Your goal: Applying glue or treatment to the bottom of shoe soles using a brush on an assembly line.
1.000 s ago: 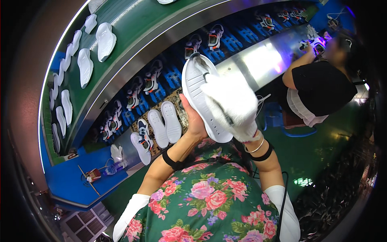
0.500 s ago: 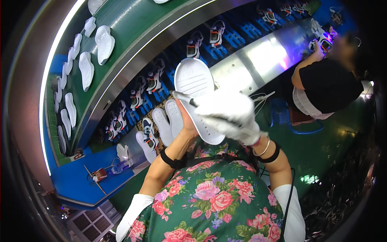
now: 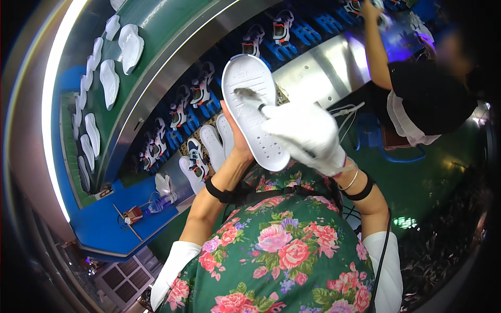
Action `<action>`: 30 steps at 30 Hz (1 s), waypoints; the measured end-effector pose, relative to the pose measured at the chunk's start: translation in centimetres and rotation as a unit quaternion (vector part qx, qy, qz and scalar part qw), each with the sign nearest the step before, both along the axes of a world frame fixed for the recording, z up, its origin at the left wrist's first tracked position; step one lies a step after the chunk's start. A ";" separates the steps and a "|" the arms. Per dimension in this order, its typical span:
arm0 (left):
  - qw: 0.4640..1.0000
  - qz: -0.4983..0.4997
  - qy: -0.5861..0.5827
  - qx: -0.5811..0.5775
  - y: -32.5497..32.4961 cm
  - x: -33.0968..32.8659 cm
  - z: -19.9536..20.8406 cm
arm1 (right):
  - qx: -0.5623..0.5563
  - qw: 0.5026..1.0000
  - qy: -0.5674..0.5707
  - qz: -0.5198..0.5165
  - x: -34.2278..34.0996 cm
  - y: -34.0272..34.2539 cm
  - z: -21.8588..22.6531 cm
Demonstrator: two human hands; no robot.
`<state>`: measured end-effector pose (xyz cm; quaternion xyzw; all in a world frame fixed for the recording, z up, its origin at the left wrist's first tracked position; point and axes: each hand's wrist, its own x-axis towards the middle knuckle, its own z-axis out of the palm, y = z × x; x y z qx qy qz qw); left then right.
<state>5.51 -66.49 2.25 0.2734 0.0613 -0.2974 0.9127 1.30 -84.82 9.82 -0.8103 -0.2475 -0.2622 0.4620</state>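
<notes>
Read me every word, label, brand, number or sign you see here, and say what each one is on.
White sole in the left hand: small moulded marks near its upper end, which I won't copy out.
Same sole, lower down: faint marks, too blurred to read.
Shoes beyond it: any marks are too small to read.
Plastic bottle: any label is too small to read.

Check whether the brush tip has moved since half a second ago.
Yes: the brush tip went rightward and nearer the racked shoe beyond the sole, inward from the sole's left edge.
</notes>
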 end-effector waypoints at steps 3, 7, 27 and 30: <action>0.998 -0.040 -0.034 -0.026 0.2 0.9 -0.4 | 0.033 0.996 -0.020 0.075 -0.8 1.1 -2.2; 0.999 -0.041 -0.025 -0.012 0.3 0.8 0.5 | 0.083 0.994 0.044 0.063 -0.2 -0.4 -1.1; 1.000 -0.003 0.014 -0.004 0.8 4.0 0.1 | 0.121 0.986 0.059 0.097 -1.5 -0.3 -2.8; 0.999 -0.019 0.021 -0.014 0.5 4.7 0.1 | 0.051 0.983 0.131 0.118 -3.3 0.3 -3.2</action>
